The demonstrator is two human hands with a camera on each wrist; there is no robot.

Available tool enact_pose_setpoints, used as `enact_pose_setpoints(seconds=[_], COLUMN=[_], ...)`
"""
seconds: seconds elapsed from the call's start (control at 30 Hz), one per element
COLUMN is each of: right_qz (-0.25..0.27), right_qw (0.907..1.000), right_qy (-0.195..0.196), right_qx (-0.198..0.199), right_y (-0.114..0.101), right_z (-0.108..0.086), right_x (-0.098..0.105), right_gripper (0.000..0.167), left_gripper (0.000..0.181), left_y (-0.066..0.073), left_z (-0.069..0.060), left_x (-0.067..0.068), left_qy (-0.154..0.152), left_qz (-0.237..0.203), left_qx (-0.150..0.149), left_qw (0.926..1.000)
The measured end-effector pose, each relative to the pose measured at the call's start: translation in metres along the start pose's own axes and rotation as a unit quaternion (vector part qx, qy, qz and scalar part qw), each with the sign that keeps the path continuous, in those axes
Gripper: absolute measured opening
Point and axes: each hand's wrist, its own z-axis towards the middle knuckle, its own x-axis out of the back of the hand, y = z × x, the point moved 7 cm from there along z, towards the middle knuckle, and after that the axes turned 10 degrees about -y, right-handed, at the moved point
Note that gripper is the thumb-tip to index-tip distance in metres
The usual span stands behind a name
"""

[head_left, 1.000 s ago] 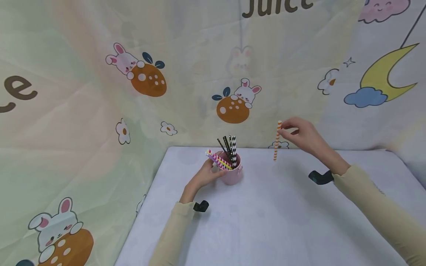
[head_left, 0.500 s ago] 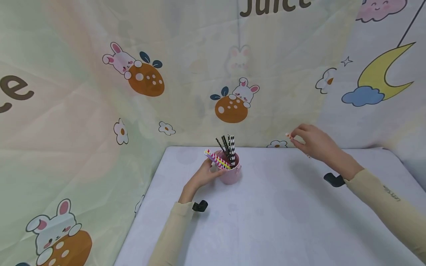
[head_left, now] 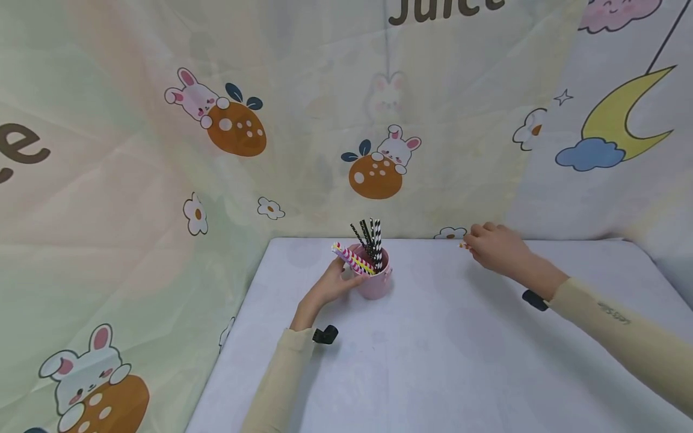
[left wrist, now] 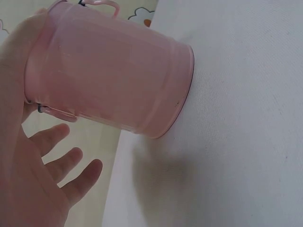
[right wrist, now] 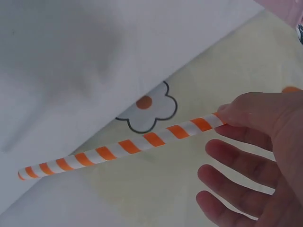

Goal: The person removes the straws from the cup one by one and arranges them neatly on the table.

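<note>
My left hand (head_left: 329,287) grips a small pink bucket (head_left: 373,290) near its rim. In the left wrist view the bucket (left wrist: 113,71) fills the upper left, and several fingers (left wrist: 66,165) are spread beside it, off its wall. Black-and-white patterned straws (head_left: 378,240) stand in the bucket, and pink-and-yellow striped straws (head_left: 351,257) lean out over its left side. To the right, above the table, my right hand (head_left: 498,249) pinches an orange-and-white striped straw (right wrist: 128,146) by one end. Little of that straw shows in the head view; the right wrist view has its free length.
A white table (head_left: 400,361) lies under both hands. Close behind its back edge hangs a cloth backdrop (head_left: 308,120) printed with bunnies, flowers and a moon. Both wrists carry a black camera mount (head_left: 325,335).
My right hand moved right and then sank lower, turning the straw from hanging upright to pointing mostly away from the head camera. My left hand stays on the bucket.
</note>
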Motion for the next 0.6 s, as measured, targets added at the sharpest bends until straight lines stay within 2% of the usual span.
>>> enact_pose_setpoints(seconds=[0.1,0.23,0.3,0.6], right_qz=[-0.018,-0.036,-0.036,0.010], right_qw=[0.9987,0.9925,0.9896,0.9871], right_qy=[-0.045,-0.114,-0.136,-0.152], right_qx=[-0.011,-0.023,-0.028,-0.049], right_y=[-0.006,-0.013,-0.016,-0.018], right_z=[0.001,0.006,0.007,0.010], right_x=[-0.012,-0.030,-0.039,-0.068], right_gripper=[0.021,0.017,0.016,0.008], left_gripper=[0.078,0.078,0.079,0.080], left_y=[0.002,0.001,0.000,-0.004], left_z=[0.000,0.000,0.000,0.000], left_x=[0.000,0.001,0.001,0.000], left_qy=[0.000,0.002,0.002,0.001], left_qz=[-0.004,-0.012,-0.011,-0.012], left_qx=[-0.003,-0.002,0.001,0.008], left_qw=[1.0000,0.9999,0.9999,0.9999])
